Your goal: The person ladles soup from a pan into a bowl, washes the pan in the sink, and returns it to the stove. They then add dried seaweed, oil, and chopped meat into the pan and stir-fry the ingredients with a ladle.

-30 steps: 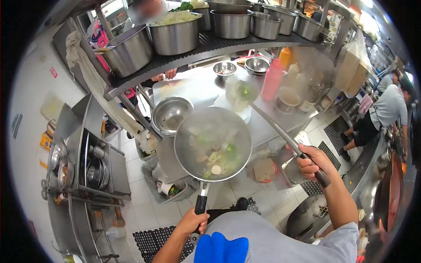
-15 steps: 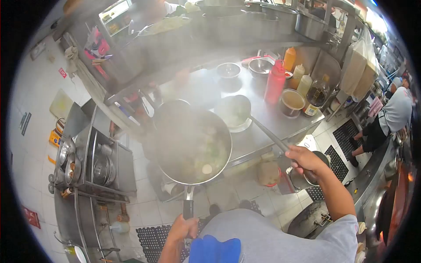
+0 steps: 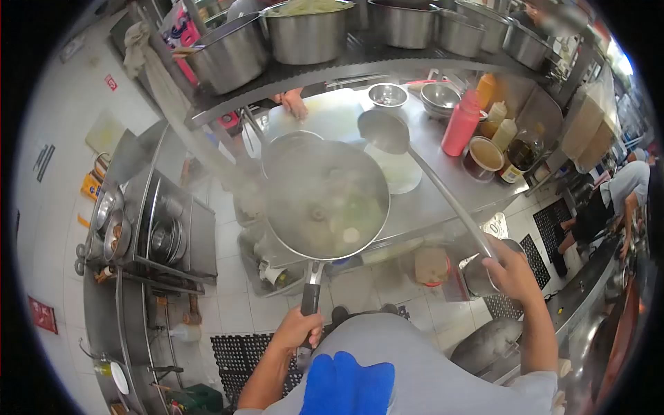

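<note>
Left hand (image 3: 302,327): fingers closed round the handle of the pan (image 3: 328,207); pan steaming, food inside, at the counter's near edge. Right hand (image 3: 512,271): closed on the long-handled ladle (image 3: 384,133), its bowl just beyond the pan's far right rim.

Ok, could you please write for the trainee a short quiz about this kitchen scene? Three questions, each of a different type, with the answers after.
1. True or false: the left hand has its grip on the handle of the pan.

2. Where is the bowl of the ladle?
a) dipped in the pan
b) resting on the floor
c) outside the pan, over the counter

3. Fill in the colour: the squeeze bottle nearest to the ladle is ____.

Key: 1. true; 2. c; 3. pink
</note>
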Tool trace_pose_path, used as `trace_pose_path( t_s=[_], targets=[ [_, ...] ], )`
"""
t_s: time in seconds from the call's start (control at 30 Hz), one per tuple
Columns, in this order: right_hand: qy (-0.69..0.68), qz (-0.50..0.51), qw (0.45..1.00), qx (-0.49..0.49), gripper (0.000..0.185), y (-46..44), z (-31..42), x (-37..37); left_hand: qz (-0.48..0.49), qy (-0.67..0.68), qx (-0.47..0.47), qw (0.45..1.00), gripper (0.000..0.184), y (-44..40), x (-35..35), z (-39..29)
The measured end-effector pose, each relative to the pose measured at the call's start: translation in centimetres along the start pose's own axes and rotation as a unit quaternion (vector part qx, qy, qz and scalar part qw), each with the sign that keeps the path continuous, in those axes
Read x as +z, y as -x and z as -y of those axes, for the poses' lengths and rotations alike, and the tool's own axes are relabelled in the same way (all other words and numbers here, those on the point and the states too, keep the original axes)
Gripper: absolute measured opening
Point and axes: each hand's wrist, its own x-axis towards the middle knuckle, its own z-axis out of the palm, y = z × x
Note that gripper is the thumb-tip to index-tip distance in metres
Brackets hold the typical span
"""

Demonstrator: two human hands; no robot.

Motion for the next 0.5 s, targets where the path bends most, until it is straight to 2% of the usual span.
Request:
trace_pose_path(
  t_s=[0.03,0.1,0.3,0.5],
  targets=[
    [0.003,0.002,1.000,-0.003,0.050,-0.1,-0.1,0.1,0.008,0.004,0.001,1.000,0.016,-0.2,-0.2,0.0],
    [0.050,-0.029,0.985,-0.161,0.051,-0.4,-0.7,0.5,0.016,0.013,0.003,1.000,0.014,-0.6,-1.0,0.4],
    [0.177,0.012,0.972,-0.151,0.052,-2.3,0.7,1.5,0.024,-0.006,-0.004,1.000,0.012,-0.9,-2.0,0.5],
    [0.182,0.054,0.973,-0.130,0.049,-2.4,1.3,1.8,0.031,-0.026,-0.016,0.999,0.013,-0.8,-2.7,0.4]
  ],
)
